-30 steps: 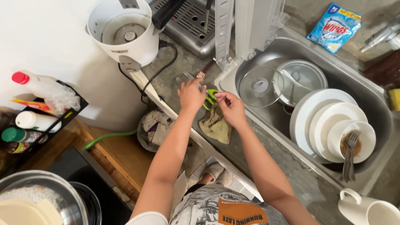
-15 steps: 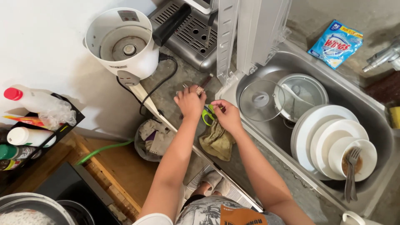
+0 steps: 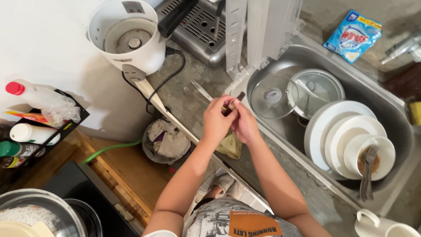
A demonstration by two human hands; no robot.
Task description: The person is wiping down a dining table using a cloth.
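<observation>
My left hand and my right hand are pressed together over the concrete counter beside the sink. A dark brown-handled utensil sticks up from between them, gripped by the left fingers. A sliver of the green scissors shows between the hands, on the right hand's side; the rest is hidden. An olive cloth lies crumpled under both hands. A metal blade lies on the counter just beyond the left hand.
The sink holds a glass lid, a pot, stacked white plates and a bowl with forks. A white cooker body and a coffee machine stand behind. A bin sits below the counter edge.
My left hand lifted the brown-handled utensil off the counter and drew back. My right hand closed in beside it, covering the green scissors. The metal blade stayed put.
</observation>
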